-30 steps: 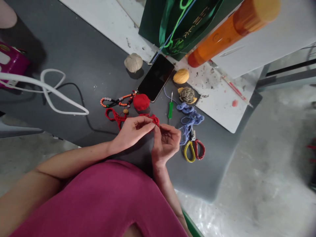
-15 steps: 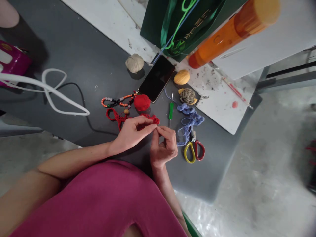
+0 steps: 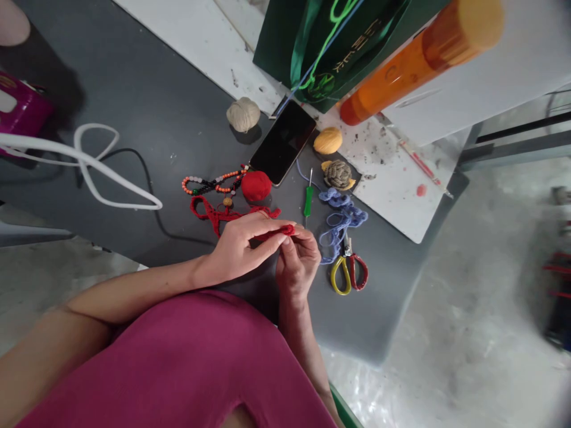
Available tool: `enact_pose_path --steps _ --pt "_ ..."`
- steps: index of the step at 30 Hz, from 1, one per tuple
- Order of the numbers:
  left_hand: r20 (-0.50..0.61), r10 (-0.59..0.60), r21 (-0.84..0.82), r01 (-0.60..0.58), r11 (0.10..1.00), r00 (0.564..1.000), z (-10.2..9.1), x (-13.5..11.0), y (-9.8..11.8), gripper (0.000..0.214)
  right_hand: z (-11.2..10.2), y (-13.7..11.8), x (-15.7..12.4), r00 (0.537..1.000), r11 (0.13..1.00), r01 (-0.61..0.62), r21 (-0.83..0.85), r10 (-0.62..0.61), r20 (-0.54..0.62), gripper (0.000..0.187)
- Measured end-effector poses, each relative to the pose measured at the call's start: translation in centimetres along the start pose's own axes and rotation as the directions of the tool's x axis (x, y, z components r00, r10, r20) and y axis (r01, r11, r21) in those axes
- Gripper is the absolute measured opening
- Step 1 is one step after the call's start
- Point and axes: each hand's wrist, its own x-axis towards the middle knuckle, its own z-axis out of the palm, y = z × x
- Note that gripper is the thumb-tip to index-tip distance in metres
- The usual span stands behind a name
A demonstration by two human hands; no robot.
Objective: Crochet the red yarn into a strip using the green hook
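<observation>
My left hand (image 3: 241, 246) pinches the end of a red crocheted strip (image 3: 214, 215) that trails left across the grey table (image 3: 134, 119). My right hand (image 3: 298, 260) is closed right beside it, fingertips meeting the same red end. A red yarn ball (image 3: 256, 185) lies just beyond my hands. A green-handled crochet hook (image 3: 308, 199) rests on the table to the right of the ball, untouched.
A bead string (image 3: 209, 181), a phone (image 3: 282, 141), beige (image 3: 242, 114) and yellow (image 3: 328, 140) yarn balls, a blue crocheted piece (image 3: 341, 214) and scissors (image 3: 349, 270) lie around. A green bag (image 3: 325, 47) and an orange bottle (image 3: 414, 53) stand behind. White cable (image 3: 93, 172) lies at left.
Both hands drew slightly closer to my body and together; the red strip's end lifted off the table between my fingertips.
</observation>
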Motion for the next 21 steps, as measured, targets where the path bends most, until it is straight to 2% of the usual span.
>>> enact_pose_path --steps 5,11,17,21 --pt "0.098 -0.194 -0.17 0.208 0.963 0.976 -0.7 0.6 0.8 0.028 -0.1 0.1 -0.1 0.994 0.997 -0.074 -0.01 0.074 0.081 0.021" --pt "0.225 -0.307 -0.306 0.366 0.879 0.925 -1.4 1.5 1.1 0.046 -0.2 -0.2 0.0 0.975 0.989 -0.149 -0.001 0.147 0.166 0.025" --pt "0.269 -0.418 -0.399 0.495 0.772 0.868 -1.5 1.7 0.8 0.037 0.0 -1.1 0.6 0.958 0.979 -0.194 0.068 0.174 0.229 0.029" --pt "0.27 -0.446 -0.403 0.521 0.753 0.853 -1.3 1.7 0.7 0.03 0.1 -1.3 0.6 0.941 0.955 -0.267 0.127 0.23 0.247 0.033"
